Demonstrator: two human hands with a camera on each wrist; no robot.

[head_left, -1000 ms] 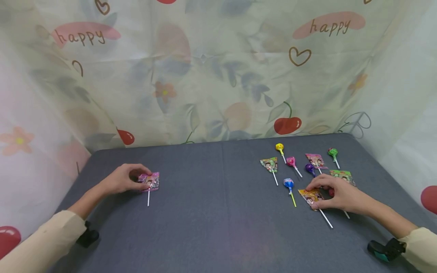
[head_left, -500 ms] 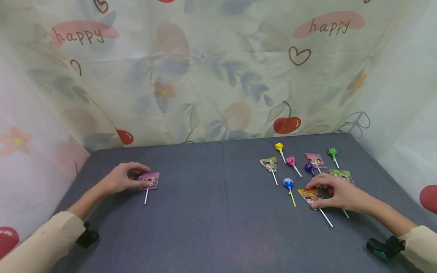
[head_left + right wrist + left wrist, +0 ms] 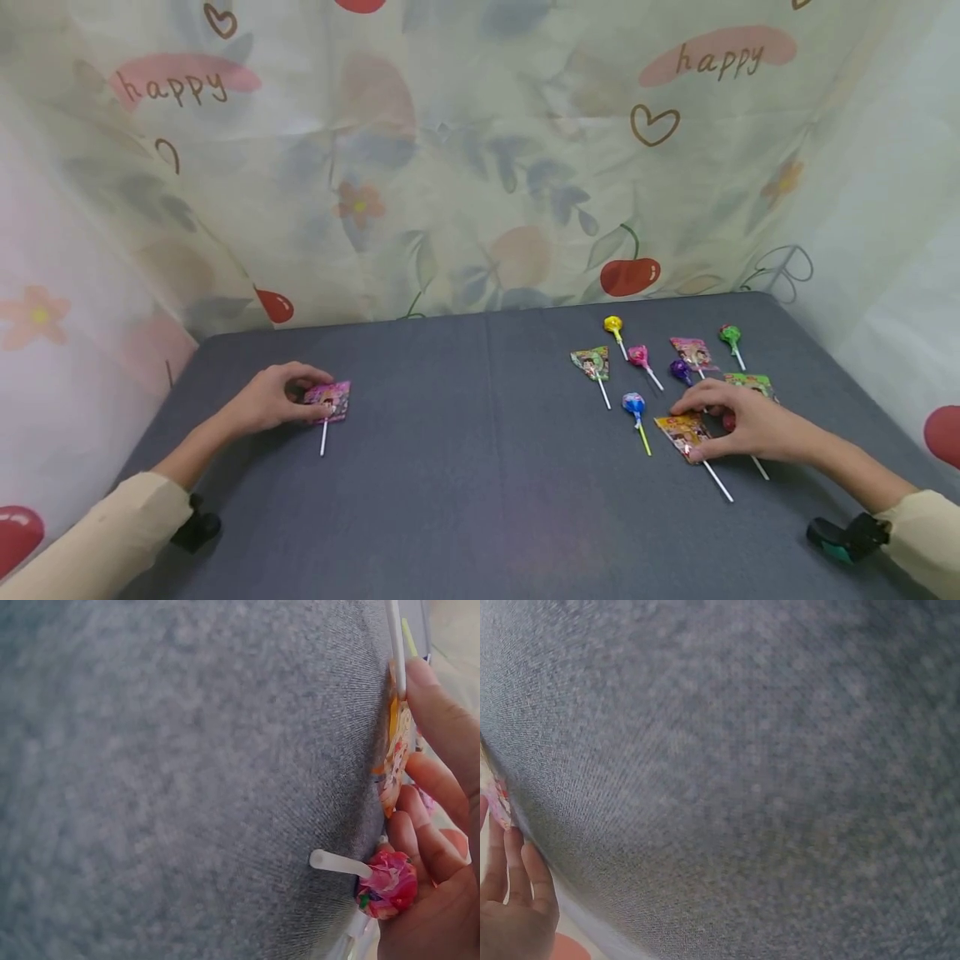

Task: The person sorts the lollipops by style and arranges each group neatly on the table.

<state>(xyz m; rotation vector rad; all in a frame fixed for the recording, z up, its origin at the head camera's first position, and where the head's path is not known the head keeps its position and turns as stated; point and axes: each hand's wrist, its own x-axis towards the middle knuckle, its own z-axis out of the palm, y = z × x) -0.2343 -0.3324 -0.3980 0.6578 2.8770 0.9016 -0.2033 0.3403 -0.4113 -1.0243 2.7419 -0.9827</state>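
Observation:
On the left side of the grey table, my left hand (image 3: 272, 398) pinches a flat lollipop in a pink-purple wrapper (image 3: 339, 400), its white stick pointing toward me. Part of that wrapper also shows at the left edge of the left wrist view, by the fingertips. At the right, my right hand (image 3: 757, 427) holds a flat orange-wrapped lollipop (image 3: 681, 431) between thumb and fingers, close to the tabletop. Under the right palm lies a round red-pink lollipop (image 3: 388, 885), mostly hidden in the head view.
Around my right hand lie several lollipops: blue (image 3: 633, 404), yellow (image 3: 613, 324), pink (image 3: 638, 356), purple (image 3: 680, 370) and green (image 3: 730, 335) round ones. Flat ones in green (image 3: 592, 362), pink (image 3: 692, 352) and green (image 3: 752, 383) wrappers are among them. A patterned curtain (image 3: 465, 183) stands behind the table (image 3: 465, 467).
The pink-purple lollipop's stick has swung slightly left under my left hand. My right hand stays in place on the orange-wrapped one.

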